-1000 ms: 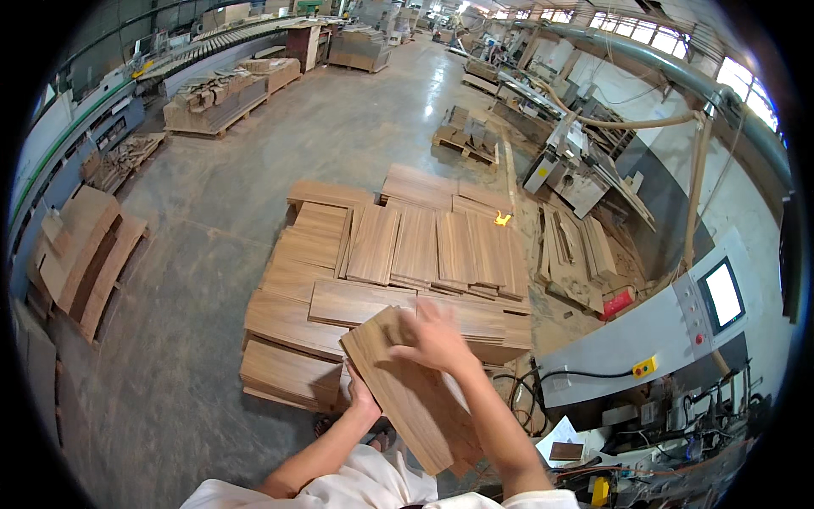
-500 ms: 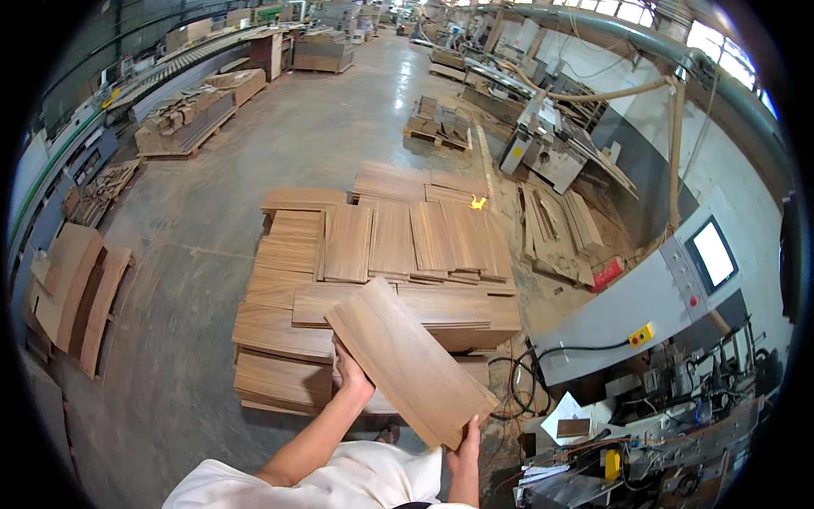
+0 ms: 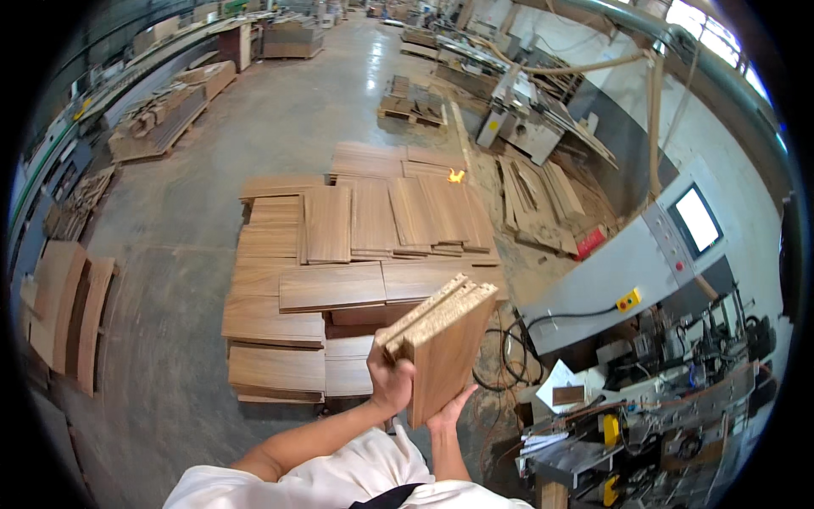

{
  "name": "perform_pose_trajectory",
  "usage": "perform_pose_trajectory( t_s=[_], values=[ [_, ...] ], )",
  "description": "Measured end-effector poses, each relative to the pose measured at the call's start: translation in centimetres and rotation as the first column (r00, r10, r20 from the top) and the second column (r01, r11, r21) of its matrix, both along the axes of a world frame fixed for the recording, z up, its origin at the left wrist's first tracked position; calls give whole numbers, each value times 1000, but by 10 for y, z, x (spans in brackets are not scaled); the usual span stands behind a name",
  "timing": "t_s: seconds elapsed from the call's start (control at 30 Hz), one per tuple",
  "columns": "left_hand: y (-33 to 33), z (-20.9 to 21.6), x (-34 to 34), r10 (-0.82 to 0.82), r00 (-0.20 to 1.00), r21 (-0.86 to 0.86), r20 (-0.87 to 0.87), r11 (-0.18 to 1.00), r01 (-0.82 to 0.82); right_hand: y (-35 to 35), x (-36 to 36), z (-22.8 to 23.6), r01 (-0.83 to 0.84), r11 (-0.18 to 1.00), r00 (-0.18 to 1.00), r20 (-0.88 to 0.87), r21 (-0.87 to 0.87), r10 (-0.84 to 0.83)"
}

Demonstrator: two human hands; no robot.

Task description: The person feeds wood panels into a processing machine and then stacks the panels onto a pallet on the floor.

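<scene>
A small bundle of wood-grain chipboard panels (image 3: pixel 456 360) is tilted up on edge in front of my body, its raw pale edges facing up and a narrow gap between the boards. My left hand (image 3: pixel 392 382) is closed round the bundle's left side, thumb across the near face. Under its lower right end, my right hand (image 3: pixel 449 411) supports the boards with the palm; some of its fingers are hidden behind them. Beyond lies a wide stack of similar panels (image 3: pixel 326 225) in several overlapping piles, with one row (image 3: pixel 331 287) laid crosswise near the front.
On the right stand a grey control cabinet (image 3: pixel 593 284) with a screen and a machine (image 3: pixel 670 433) with cables. Black hoses (image 3: pixel 509 356) lie between it and the stack. Boards (image 3: pixel 64 310) lean at the left. Farther off are a loaded pallet (image 3: pixel 411 102) and scrap boards (image 3: pixel 538 204).
The panels have turned from lying flat and slanted to standing on edge, showing their chipboard edges. Both hands have shifted with them, and the whole view has moved slightly.
</scene>
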State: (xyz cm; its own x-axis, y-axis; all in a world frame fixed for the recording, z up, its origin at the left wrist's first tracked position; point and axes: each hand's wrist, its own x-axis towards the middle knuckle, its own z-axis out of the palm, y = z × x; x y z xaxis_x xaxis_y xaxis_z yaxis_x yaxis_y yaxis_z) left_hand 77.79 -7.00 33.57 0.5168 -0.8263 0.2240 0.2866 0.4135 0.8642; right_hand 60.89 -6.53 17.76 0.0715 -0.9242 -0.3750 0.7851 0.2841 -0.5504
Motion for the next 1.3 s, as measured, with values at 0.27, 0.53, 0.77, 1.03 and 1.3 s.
perform_pose_trajectory(
  t_s=[0.27,0.53,0.77,1.03,1.3],
  values=[
    [28,5,-8,-11,869,-368,495,903,220,-15,-8,-34,46,997,997,63,54,-49],
    [42,-2,-13,-198,859,-362,472,845,393,19,-22,-62,147,989,978,155,-22,-142],
    [53,-27,-24,-325,880,-33,347,933,358,53,-43,24,211,976,976,35,47,-213],
    [6,-61,-50,-165,791,505,-589,688,520,95,-147,60,223,969,821,-556,109,-127],
    [17,-73,-176,2,572,408,-820,702,583,139,-232,69,298,903,921,341,-309,-188]
  ],
)
